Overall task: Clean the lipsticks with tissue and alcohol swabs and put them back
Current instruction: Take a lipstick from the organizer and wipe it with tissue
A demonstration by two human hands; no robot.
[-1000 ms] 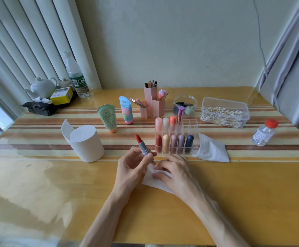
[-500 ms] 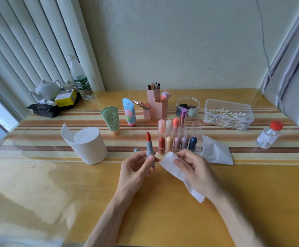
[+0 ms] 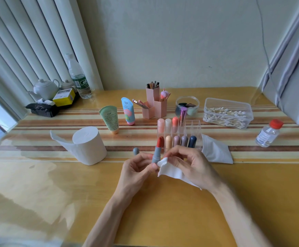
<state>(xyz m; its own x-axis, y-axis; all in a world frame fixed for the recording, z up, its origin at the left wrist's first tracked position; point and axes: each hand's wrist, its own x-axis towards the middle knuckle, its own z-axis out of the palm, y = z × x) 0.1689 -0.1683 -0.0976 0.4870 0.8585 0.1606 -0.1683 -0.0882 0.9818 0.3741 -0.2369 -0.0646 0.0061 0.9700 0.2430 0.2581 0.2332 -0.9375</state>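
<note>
My left hand [image 3: 136, 168] holds an uncapped grey lipstick [image 3: 157, 151] upright, its red bullet exposed at the top. Its grey cap [image 3: 136, 151] stands on the table just left of it. My right hand [image 3: 189, 166] pinches a white tissue [image 3: 170, 171] whose corner touches the lipstick's base. Behind my hands stands a clear acrylic organizer [image 3: 191, 127] with several capped lipsticks in two rows. A clear box of cotton swabs [image 3: 227, 113] sits at the back right, and a small alcohol bottle [image 3: 268, 133] with a red cap stands at the far right.
A toilet roll [image 3: 89, 145] stands to the left. A crumpled tissue [image 3: 216, 150] lies right of the organizer. Two cream tubes [image 3: 109, 120], pink brush holders [image 3: 154, 106], a jar of sponges [image 3: 187, 106], a water bottle [image 3: 78, 77] and a teapot [image 3: 44, 89] line the back.
My right hand lifted the tissue off the table and brought it to the lipstick's base. The left hand kept the lipstick upright in front of the organizer.
</note>
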